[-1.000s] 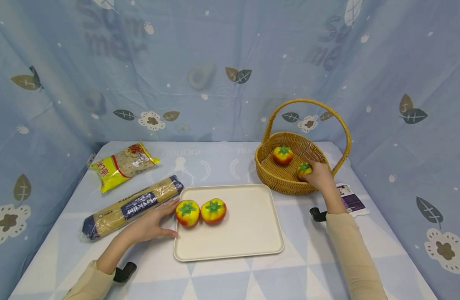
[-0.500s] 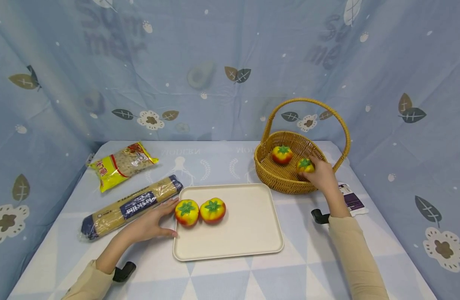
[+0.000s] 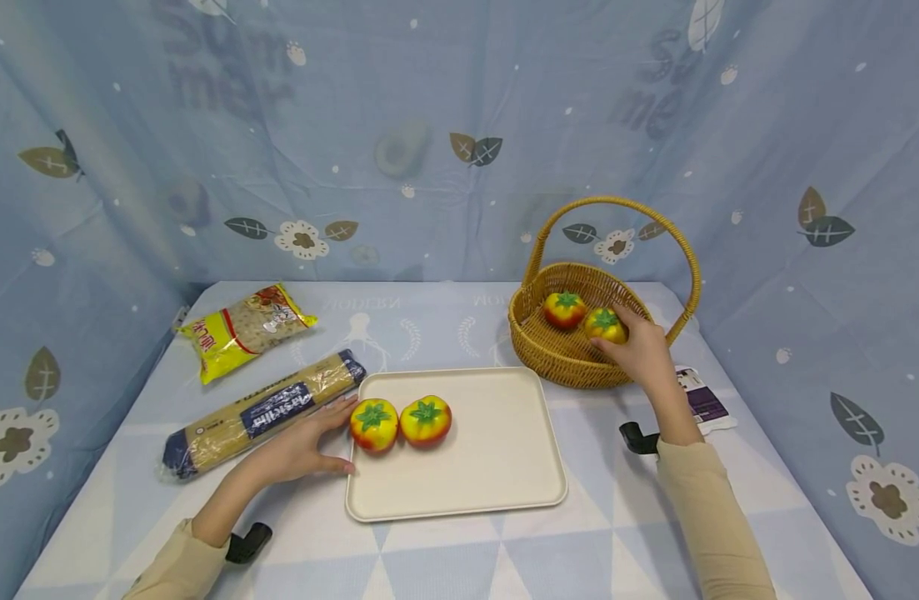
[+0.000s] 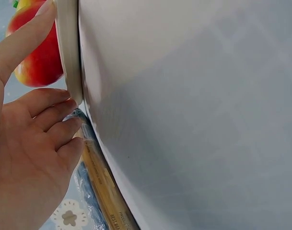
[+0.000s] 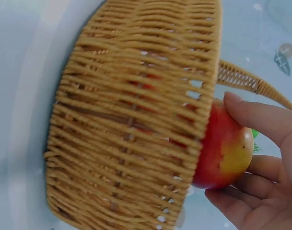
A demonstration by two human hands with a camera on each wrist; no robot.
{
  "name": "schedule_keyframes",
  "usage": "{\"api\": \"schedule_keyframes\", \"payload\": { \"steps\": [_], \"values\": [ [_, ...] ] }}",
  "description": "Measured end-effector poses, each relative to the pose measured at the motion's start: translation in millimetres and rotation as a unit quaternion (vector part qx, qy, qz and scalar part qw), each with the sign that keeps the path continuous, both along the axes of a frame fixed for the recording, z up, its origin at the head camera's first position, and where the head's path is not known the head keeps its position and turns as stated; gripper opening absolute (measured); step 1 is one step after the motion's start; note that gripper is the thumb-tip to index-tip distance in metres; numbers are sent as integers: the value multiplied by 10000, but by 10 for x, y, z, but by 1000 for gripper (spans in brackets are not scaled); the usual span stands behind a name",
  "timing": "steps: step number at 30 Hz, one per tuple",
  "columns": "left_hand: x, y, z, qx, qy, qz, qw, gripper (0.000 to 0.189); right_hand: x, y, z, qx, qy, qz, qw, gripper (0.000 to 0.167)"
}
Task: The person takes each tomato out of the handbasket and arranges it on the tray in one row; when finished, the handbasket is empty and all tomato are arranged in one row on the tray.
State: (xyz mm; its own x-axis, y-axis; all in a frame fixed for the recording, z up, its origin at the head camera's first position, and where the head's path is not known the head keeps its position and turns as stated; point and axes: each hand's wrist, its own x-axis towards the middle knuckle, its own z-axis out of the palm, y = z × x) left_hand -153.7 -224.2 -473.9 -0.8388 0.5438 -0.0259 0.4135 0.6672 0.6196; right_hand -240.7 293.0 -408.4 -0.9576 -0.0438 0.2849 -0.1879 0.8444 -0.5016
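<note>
Glossy red-and-yellow round fruits (image 3: 426, 422): colours blending, green starry tops. Golden-brown round wicker basket (image 3: 560, 364): ribbed weave. Cream rectangular tray (image 3: 489, 458): plain. Golden long plastic-wrapped pack (image 3: 267, 415): navy ends, navy label, white lettering. Yellow plastic pouch (image 3: 249, 332): red stripe, beige contents. Blue fabric curtain (image 3: 399, 83): white brown-centred flowers, brown and dark-grey leaves. White tablecloth (image 3: 440, 562): pale-blue triangles. Beige fabric right sleeve (image 3: 710, 508): plain.

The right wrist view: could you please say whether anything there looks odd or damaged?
Small dark specks mark the yellow side of the fruit in the right hand, breaking its smooth look; cause unclear.
</note>
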Motion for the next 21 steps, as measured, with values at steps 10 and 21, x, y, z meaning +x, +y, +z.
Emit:
{"api": "schedule_keyframes", "payload": {
  "steps": [10, 21],
  "values": [
    [1, 0, 7, -52, -22, 34, 10000, 97, 72, -129, 90, -35, 341, 136, 9993, 71],
    [9, 4, 16, -12, -18, 51, 10000, 98, 125, -218, 111, -130, 745, 279, 9967, 72]
  ]
}}
